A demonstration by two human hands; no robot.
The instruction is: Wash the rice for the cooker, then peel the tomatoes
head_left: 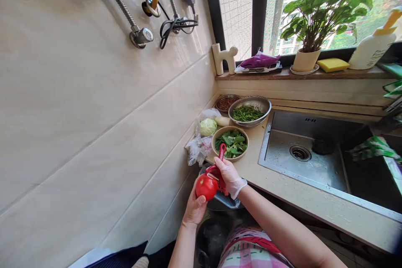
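My left hand [195, 208] is wrapped round a red tomato [206, 189], its stem scar showing on the side toward me. In my right hand [230, 176], which wears a thin clear glove, is a red peeler [222, 151] with its handle pointing away from me. The peeler's blade lies against the tomato's upper right side; whether it cuts the skin I cannot tell. Something red hangs below the peeler, either loose peel or part of the tool. Beneath both hands is a bin lined with a clear plastic bag [231, 202], mostly hidden.
On the counter [251, 167] stand a basket of leafy greens [232, 142], a steel colander [266, 111] of green beans, a bowl of brown pieces [226, 103] and a bagged cabbage [207, 127]. A steel sink [279, 146] lies right; the tiled wall [109, 113] rises left.
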